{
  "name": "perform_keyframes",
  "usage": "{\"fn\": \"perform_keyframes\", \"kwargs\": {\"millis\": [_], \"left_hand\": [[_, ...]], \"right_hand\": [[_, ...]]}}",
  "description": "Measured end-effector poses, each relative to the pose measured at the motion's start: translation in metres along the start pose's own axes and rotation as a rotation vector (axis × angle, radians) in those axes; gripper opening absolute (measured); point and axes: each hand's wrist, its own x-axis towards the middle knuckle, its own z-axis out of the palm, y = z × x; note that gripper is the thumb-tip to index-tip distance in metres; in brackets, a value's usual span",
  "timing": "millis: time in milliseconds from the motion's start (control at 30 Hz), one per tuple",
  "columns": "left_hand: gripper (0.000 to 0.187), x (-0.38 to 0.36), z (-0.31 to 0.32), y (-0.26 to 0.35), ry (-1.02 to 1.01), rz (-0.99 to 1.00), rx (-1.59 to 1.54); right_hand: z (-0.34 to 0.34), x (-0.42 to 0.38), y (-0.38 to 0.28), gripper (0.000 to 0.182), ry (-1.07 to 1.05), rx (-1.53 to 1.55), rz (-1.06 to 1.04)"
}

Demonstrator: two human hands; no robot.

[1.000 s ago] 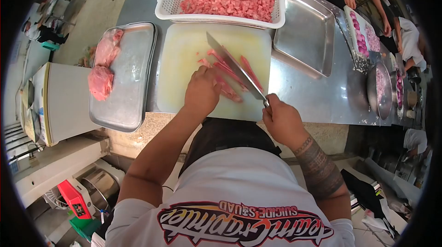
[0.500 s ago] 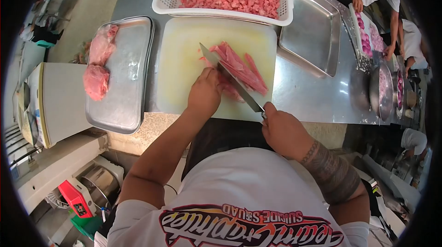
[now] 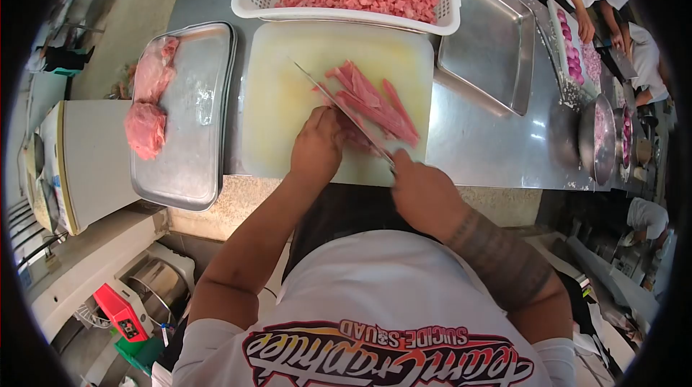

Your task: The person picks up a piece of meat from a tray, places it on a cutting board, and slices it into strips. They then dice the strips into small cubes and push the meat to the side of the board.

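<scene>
On the pale cutting board point(image 3: 277, 99) lie long strips of pink meat point(image 3: 371, 102). My right hand point(image 3: 425, 192) is closed round the handle of a knife point(image 3: 339, 104), whose blade slants up and left across the board, edge down at the meat. Beside the blade on its left, my left hand point(image 3: 317, 143) presses with bent fingers on a piece of meat. That piece is mostly hidden under the fingers and the knife. The other strips lie to the right of the blade.
Diced meat fills a white perforated basket point(image 3: 346, 18) behind the board. Two meat chunks point(image 3: 146, 131) rest on a metal tray point(image 3: 194, 106) at the left. An empty metal pan point(image 3: 483, 48) stands right. Co-workers' hands point(image 3: 585, 28) are near purple onions point(image 3: 573, 63) and bowls point(image 3: 597, 138).
My right hand has moved left with the knife, and the blade now stands more upright on its edge. My left hand has shifted slightly left. A co-worker's blade now shows at the right.
</scene>
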Motion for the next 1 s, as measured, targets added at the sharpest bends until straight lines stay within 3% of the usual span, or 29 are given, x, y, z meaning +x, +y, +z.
{"fn": "perform_keyframes", "kwargs": {"millis": [67,267,333,433,633,733,1000], "left_hand": [[0.04,0.001,0.002,0.002,0.019,0.028,0.001],[0.04,-0.001,0.001,-0.002,0.056,0.12,0.04],[0.038,-0.001,-0.002,-0.001,0.055,0.143,0.048],[0.035,-0.001,-0.005,0.006,0.012,0.002,-0.01],[0.03,0.003,-0.013,0.01,-0.023,0.122,0.073],[0.029,0.004,-0.006,0.004,-0.037,0.015,0.04],[0.027,0.003,0.0,0.003,-0.023,-0.024,-0.01]], "right_hand": [[0.001,-0.021,0.016,0.024,-0.124,0.0,0.104],[0.023,0.028,0.036,0.023,0.139,0.027,-0.066],[0.015,0.02,0.033,0.022,0.147,0.01,-0.017],[-0.004,-0.008,0.018,0.022,0.096,-0.007,0.016],[-0.023,-0.038,0.006,0.023,-0.008,-0.009,0.027],[-0.022,-0.035,0.005,0.024,-0.008,-0.007,0.003],[-0.007,-0.001,-0.009,0.026,0.016,0.054,-0.011]]}}
